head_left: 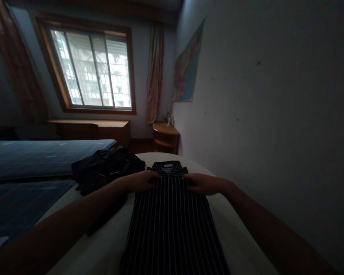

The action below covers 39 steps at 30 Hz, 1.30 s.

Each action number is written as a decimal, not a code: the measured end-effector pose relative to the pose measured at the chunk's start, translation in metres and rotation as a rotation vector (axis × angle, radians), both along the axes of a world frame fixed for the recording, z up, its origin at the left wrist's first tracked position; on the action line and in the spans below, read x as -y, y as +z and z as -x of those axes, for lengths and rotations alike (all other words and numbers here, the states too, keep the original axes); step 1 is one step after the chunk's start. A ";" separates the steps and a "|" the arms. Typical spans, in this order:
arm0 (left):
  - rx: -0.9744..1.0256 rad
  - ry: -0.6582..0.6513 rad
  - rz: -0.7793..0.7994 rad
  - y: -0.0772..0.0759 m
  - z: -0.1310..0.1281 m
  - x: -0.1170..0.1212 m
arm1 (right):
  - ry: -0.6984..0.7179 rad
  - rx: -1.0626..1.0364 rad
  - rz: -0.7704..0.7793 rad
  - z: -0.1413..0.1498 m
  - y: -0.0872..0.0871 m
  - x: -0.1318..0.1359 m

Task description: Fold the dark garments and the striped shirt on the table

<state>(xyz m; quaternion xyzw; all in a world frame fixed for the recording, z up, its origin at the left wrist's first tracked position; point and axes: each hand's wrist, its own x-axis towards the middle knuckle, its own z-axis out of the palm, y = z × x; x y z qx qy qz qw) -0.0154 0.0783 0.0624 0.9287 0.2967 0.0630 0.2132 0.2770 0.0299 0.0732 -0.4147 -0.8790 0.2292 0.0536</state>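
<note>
A black shirt with thin white stripes (pixel 173 221) lies lengthwise in front of me, its collar (pixel 167 166) at the far end. Just below the collar, an edge of the striped cloth runs straight across between my hands. My left hand (pixel 143 181) pinches the cloth at the left end of this edge, and my right hand (pixel 205 183) pinches it at the right end. Some fingertips are hard to make out in the dim light. The near end of the shirt runs out of view at the bottom.
Under the shirt is a pale rounded table (pixel 235 236). Dark crumpled clothing (pixel 103 168) lies left of the shirt, partly behind my left forearm. Blue checked mattresses (pixel 46 156) are at the left. A white wall (pixel 275 145) rises close on the right. A wooden corner shelf (pixel 164 130) stands beyond.
</note>
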 end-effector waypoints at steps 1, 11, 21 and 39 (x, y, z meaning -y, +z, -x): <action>-0.006 0.003 -0.027 0.001 -0.002 -0.008 | -0.007 0.014 -0.011 0.000 0.001 -0.010; -0.043 0.104 -0.218 0.006 -0.013 -0.089 | -0.079 0.175 -0.134 0.000 0.020 -0.086; -0.051 0.278 -0.267 -0.011 -0.027 -0.143 | -0.145 0.257 -0.233 0.004 0.020 -0.139; -0.095 0.467 -0.317 -0.078 -0.039 -0.148 | -0.330 0.339 -0.369 0.022 -0.061 -0.169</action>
